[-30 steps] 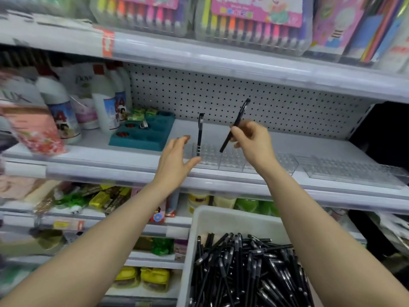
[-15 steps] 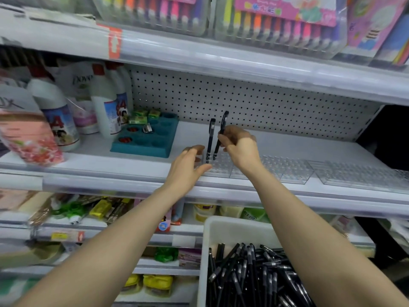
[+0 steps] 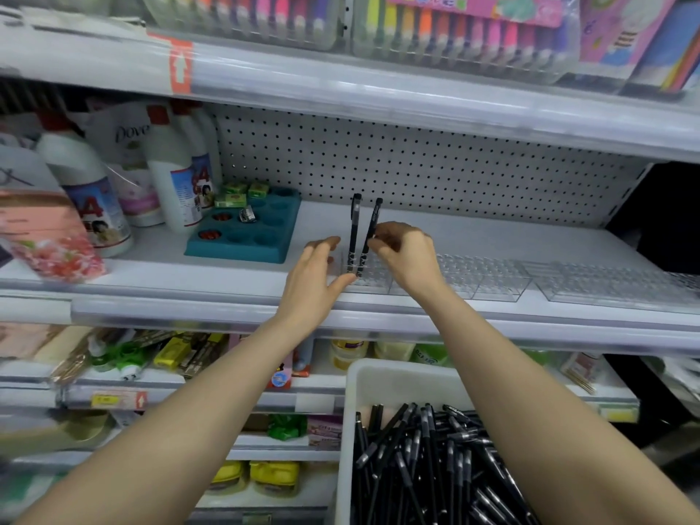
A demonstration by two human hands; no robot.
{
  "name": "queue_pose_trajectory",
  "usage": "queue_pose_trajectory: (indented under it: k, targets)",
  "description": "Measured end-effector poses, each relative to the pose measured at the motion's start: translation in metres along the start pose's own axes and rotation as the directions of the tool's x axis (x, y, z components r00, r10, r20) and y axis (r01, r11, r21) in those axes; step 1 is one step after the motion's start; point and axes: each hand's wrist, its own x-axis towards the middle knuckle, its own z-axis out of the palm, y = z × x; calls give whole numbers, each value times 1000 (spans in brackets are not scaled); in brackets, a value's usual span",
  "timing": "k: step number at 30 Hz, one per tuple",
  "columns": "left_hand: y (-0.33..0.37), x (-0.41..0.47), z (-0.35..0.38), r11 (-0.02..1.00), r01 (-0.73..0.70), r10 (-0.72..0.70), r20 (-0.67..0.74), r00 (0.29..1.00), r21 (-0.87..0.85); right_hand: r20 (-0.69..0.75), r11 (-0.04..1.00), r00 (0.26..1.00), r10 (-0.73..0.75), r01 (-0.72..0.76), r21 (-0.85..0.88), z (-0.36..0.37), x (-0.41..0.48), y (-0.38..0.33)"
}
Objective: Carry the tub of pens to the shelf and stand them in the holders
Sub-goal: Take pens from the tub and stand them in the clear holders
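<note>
A white tub (image 3: 401,377) full of black pens (image 3: 435,460) sits low in front of me. On the middle shelf lie clear pen holders (image 3: 488,274) in a row. One black pen (image 3: 355,229) stands upright in the leftmost holder. A second black pen (image 3: 370,236) leans beside it with its tip in the holder, and my right hand (image 3: 405,255) pinches its barrel. My left hand (image 3: 312,278) rests at the holder's left end with straight, spread fingers, holding nothing.
A teal tray (image 3: 246,236) with small items sits left of the holders. White bottles (image 3: 170,172) and a pink pack (image 3: 45,236) crowd the shelf's left end. Marker sets (image 3: 454,28) fill the shelf above. Another clear holder (image 3: 613,278) lies far right.
My right hand has brought the second pen down from a raised slant until its tip sits in the holder next to the first pen. My left hand stays by the holder.
</note>
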Motion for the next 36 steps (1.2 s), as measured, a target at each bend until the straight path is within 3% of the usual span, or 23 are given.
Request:
queue_pose_trajectory:
  k: [3,5,11,16,20,27,31,36]
  targets:
    - [8,-15,-2,996,-88,83,-133,988,-27,-67,1000,997,-23,23,-3,-15,-16,7]
    - [16,-30,1,988,-151,147,-147,978,-14,-94,999,995,-45,44,-8,-25,-34,14]
    - [23,-88,47,955,-291,286,76,955,63,-13,999,1000,2,-2,-35,-38,-110,55]
    - [19,-127,85,951,-254,214,220,952,177,193,978,977,86,-46,-204,-33,-169,96]
    - [17,-134,93,936,-244,178,259,949,252,337,903,906,258,-102,-418,-21,-195,110]
    - [20,-136,90,904,-272,176,293,940,331,390,800,818,423,-136,-584,-8,-200,102]
    - [25,-138,89,894,-274,170,297,940,354,437,813,741,510,-250,-525,-6,-194,100]
    - [22,-138,88,915,-255,162,295,942,311,515,869,701,493,-430,-245,-24,-176,87]
